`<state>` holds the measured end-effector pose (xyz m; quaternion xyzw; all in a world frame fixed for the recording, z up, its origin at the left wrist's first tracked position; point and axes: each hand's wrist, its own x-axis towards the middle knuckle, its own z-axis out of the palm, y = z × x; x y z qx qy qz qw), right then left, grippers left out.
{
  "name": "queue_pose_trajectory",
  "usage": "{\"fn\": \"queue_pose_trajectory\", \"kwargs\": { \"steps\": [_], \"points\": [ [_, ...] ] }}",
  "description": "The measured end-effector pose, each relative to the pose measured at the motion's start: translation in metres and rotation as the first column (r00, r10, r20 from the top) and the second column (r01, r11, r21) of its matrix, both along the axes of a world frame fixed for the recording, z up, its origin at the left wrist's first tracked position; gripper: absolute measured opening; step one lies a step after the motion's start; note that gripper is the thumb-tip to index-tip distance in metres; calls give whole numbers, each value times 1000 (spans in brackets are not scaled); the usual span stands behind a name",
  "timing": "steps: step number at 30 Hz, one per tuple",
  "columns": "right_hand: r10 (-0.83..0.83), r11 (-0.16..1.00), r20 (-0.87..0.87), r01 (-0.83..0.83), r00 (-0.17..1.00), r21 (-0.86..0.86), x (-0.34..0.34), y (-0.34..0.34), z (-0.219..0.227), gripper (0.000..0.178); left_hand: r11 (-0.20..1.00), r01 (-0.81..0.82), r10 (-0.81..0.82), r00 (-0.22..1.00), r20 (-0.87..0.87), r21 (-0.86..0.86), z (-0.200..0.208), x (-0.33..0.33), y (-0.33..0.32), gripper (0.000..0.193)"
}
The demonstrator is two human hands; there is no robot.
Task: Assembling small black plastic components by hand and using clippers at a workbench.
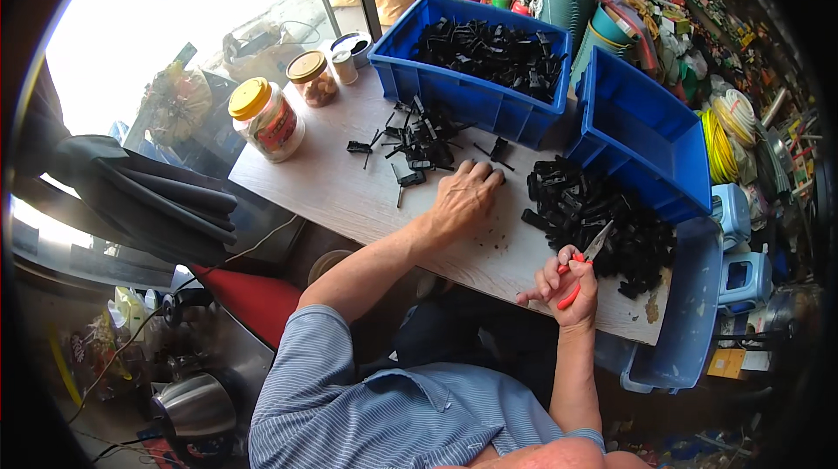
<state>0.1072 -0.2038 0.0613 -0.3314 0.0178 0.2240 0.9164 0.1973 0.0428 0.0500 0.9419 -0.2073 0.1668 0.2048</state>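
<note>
My right hand [572,290] grips red-handled needle-nose pliers [597,244] at the table's front right, their jaws pointing away from me. My left hand [469,198] rests on the table's middle with its fingers curled down; its fingertips, and whatever may be in them, are hidden. Just beyond it lies a single black plastic part [497,151] with thin prongs. Left of that hand is a loose pile of similar black parts [423,141] with thin legs sticking out. A larger heap of black plastic pieces [580,198] spreads between my hands and the right edge.
A blue crate [393,76] of black parts stands at the back, beside a second blue crate [646,150]. At the far left are a yellow-lidded jar [271,124], a brown-lidded jar [312,80] and a white cup [345,67]. A lighter blue bin [690,329] sits beyond the right edge.
</note>
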Motion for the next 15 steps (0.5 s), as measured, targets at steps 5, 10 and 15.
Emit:
{"fn": "queue_pose_trajectory", "kwargs": {
  "steps": [5, 10, 15],
  "points": [
    [0, 1000, 0, 0, 1000, -4, 0, 1, 0, 15, 999, -1, 2, 999, 37, -35, -7, -14, 6, 37],
    [-11, 1000, -8, 11, 1000, -13, -2, -1, -4, 16, 979, 75, -21, 963, 270, -190, 10, -27, 3, 35],
    [-80, 990, 53, 85, 995, -112, 0, -7, -19, 17, 246, -244, -452, 827, -334, -938, 16, -67, -23, 19]
  ]
}}
